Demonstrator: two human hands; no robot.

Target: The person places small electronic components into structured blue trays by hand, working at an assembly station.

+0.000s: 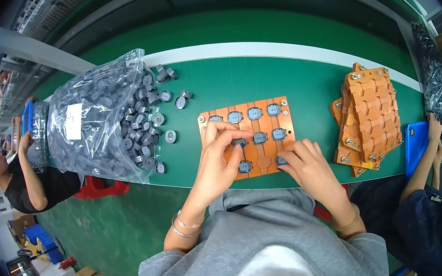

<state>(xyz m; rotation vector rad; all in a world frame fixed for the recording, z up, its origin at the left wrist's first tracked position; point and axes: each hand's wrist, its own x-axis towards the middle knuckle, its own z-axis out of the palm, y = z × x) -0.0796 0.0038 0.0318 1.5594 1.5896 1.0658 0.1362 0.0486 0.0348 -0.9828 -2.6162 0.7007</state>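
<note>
An orange fixture plate (247, 127) with rows of shaped recesses lies on the green bench before me. Grey round plastic parts (254, 113) sit in several of the recesses, and one recess (265, 163) in the nearest row shows bare orange. At the left side of the plate, my left hand (217, 154) has its thumb and index finger closed around a grey part (239, 143), which they partly cover. My right hand (309, 165) pinches another grey part (281, 160) at the plate's near right corner.
To the left, a clear plastic bag (100, 86) spills many grey parts (170, 136) onto the bench (214, 79). A stack of orange plates (374, 115) with metal pins stands on the right. Co-workers sit at both sides, one (15, 177) left, another (426, 213) right beside a blue tray (415, 146).
</note>
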